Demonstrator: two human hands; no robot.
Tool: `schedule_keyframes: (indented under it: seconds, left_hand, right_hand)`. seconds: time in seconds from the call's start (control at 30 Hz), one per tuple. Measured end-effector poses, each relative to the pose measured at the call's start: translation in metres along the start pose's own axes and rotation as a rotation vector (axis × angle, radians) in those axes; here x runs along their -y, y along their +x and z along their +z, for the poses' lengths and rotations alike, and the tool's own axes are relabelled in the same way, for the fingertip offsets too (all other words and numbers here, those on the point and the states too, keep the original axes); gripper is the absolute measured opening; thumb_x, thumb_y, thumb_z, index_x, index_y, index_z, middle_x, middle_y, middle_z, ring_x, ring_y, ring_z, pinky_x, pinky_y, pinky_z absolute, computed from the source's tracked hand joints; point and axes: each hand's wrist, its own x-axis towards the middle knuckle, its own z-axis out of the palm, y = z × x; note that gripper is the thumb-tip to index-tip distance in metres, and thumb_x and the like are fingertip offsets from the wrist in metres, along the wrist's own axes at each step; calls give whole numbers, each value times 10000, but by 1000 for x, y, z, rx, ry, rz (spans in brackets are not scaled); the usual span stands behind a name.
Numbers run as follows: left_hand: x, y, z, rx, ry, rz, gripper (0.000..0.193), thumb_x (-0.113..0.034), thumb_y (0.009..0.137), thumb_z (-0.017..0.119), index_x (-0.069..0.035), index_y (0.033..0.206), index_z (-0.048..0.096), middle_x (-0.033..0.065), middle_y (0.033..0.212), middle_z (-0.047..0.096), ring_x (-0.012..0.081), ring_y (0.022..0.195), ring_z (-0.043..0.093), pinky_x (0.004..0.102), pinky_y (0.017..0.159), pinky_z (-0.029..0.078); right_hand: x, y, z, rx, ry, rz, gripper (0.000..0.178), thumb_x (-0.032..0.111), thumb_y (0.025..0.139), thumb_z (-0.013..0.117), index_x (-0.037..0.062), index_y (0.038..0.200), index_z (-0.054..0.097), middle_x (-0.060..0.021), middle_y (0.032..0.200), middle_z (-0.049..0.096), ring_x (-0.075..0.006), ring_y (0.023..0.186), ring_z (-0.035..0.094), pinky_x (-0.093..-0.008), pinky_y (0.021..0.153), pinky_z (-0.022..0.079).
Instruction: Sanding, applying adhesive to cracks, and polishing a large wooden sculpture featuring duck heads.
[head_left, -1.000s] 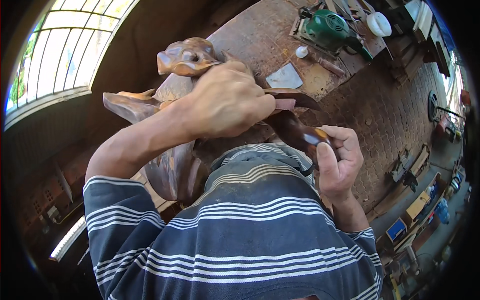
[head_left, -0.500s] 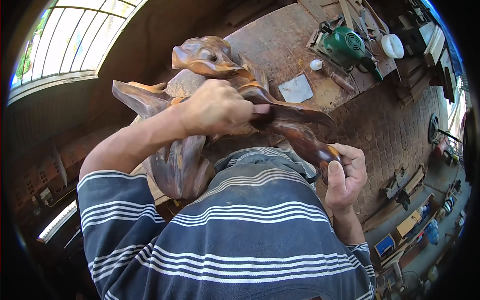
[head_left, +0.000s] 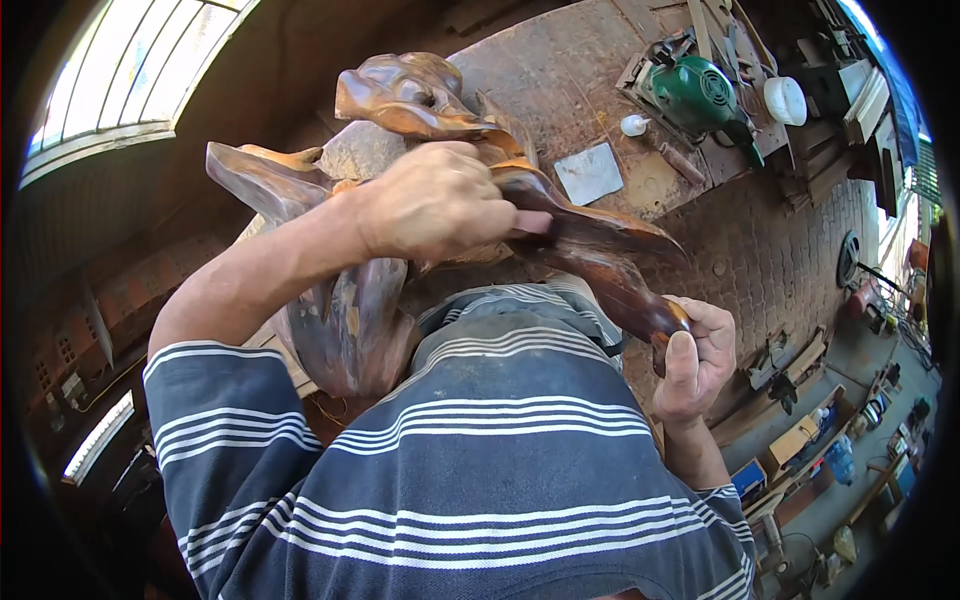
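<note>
A large, glossy brown carved wood piece (head_left: 620, 285) with flowing, root-like shapes spreads out in front of my body. My left hand (head_left: 440, 203) is closed in a fist over its middle. A small reddish-brown strip (head_left: 533, 222), apparently folded sandpaper, sticks out of the fist and meets the dark hollow of the wood. At the lower right, my right hand (head_left: 697, 358) grips the narrow rounded end of the piece, the thumb laid against it. Part of the carving is hidden behind my left hand and forearm.
On the worn workbench (head_left: 520, 70) beyond lie a green power tool (head_left: 695, 95), a white square sheet (head_left: 589, 174), a small white bottle (head_left: 634, 125) and a round white container (head_left: 785, 101). Brick paving (head_left: 740, 260) shows at the right, with boxes and tools further off.
The whole view has shifted slightly. My left fist and the strip have moved a little over the wood's hollow. My right hand keeps its hold on the end.
</note>
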Motion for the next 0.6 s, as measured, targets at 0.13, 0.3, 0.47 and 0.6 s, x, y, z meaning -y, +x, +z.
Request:
schedule_keyframes:
  seconds: [0.13, 0.3, 0.47, 0.6]
  left_hand:
    - [6, -8, 4, -33, 125, 28, 394, -249, 826, 718, -145, 1192, 818, -28, 665, 605, 184, 622, 626, 360, 655, 454]
    - [-30, 81, 19, -157, 132, 168, 251, -297, 848, 712, -128, 999, 819, -48, 632, 618, 174, 608, 647, 356, 607, 464]
    - [-30, 88, -15, 113, 161, 69, 255, -283, 919, 747, -110, 732, 765, 63, 590, 682, 259, 575, 720, 403, 587, 548]
    - [-39, 99, -34, 273, 265, 56, 149, -256, 890, 753, -122, 857, 810, 44, 633, 662, 245, 626, 706, 403, 628, 536]
  right_hand:
    - [2, 2, 4, 12, -23, -7, 399, 276, 1110, 627, -50, 1326, 549, -226, 1247, 733, -207, 1074, 723, -330, 978, 569]
    - [-3, 6, 3, 15, 5, -20, 407, 278, 1110, 633, -57, 1323, 545, -225, 1228, 741, -202, 1048, 728, -320, 943, 582]
    - [0, 7, 1, 17, -25, -6, 378, 252, 1106, 623, -62, 1306, 556, -210, 1200, 754, -175, 993, 725, -299, 897, 587]
    - [-2, 9, 1, 54, -125, -43, 340, 208, 1102, 609, -64, 1300, 559, -211, 1172, 764, -158, 950, 730, -286, 855, 593]
